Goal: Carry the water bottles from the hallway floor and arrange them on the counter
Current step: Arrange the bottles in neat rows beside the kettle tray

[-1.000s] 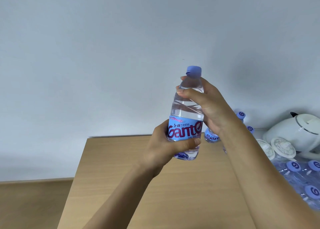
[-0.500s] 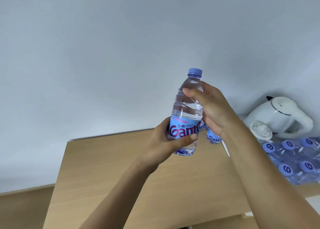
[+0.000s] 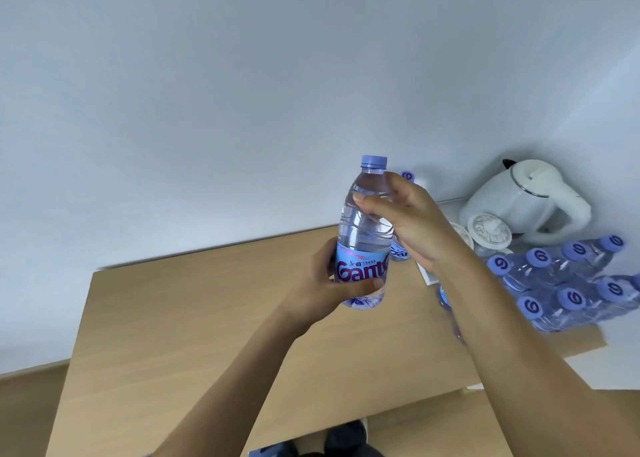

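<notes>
A clear water bottle (image 3: pixel 365 228) with a blue cap and a blue label is held upright above the wooden counter (image 3: pixel 194 321). My left hand (image 3: pixel 329 288) grips its lower part around the label. My right hand (image 3: pixel 412 221) grips its upper part below the neck. A shrink-wrapped pack of water bottles (image 3: pixel 568 283) with blue caps lies on the counter at the right. Another bottle (image 3: pixel 401 250) stands behind my right hand, mostly hidden, and a second blue cap (image 3: pixel 407 176) shows above my fingers.
A white electric kettle (image 3: pixel 530 200) stands at the back right against the wall, with a round white lid (image 3: pixel 489 231) in front of it. The counter's left and front edges drop to a wooden floor (image 3: pixel 31 401). My shoes (image 3: pixel 346 439) show below.
The view has swung down and left, so more of the counter's right end, the pack and the kettle show. Both hands keep the same hold on the bottle, which stays upright.
</notes>
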A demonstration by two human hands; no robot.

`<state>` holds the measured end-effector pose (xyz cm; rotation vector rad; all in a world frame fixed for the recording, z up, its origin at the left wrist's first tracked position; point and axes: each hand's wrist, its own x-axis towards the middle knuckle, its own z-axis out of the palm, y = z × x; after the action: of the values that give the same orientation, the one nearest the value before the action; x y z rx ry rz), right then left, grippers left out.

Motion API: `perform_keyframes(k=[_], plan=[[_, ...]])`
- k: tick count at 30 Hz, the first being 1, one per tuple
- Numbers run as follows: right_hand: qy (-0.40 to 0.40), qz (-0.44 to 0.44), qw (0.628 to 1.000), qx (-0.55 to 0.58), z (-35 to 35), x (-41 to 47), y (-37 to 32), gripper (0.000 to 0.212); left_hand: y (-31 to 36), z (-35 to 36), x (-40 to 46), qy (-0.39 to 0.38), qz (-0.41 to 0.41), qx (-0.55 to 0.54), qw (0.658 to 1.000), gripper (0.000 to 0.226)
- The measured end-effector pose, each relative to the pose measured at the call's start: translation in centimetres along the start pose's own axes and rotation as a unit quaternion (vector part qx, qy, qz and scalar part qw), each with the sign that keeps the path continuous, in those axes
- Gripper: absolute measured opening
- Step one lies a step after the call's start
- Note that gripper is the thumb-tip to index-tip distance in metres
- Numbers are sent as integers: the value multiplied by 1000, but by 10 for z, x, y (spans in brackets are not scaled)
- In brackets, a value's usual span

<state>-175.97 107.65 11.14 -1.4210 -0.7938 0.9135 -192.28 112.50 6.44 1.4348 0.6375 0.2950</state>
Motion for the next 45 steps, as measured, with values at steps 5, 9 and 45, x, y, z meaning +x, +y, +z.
perform_keyframes(k=[5,9,45], plan=[[-11,27,996,-81,-20,-10,30,26,-33,16,15,22,-19,25,999,42],[-2,39,991,-129,-28,-17,58,28,-65,28,31,45,-50,44,997,57],[19,-1,972,-233,-67,11,150,58,-148,68,126,157,-42,103,981,66]])
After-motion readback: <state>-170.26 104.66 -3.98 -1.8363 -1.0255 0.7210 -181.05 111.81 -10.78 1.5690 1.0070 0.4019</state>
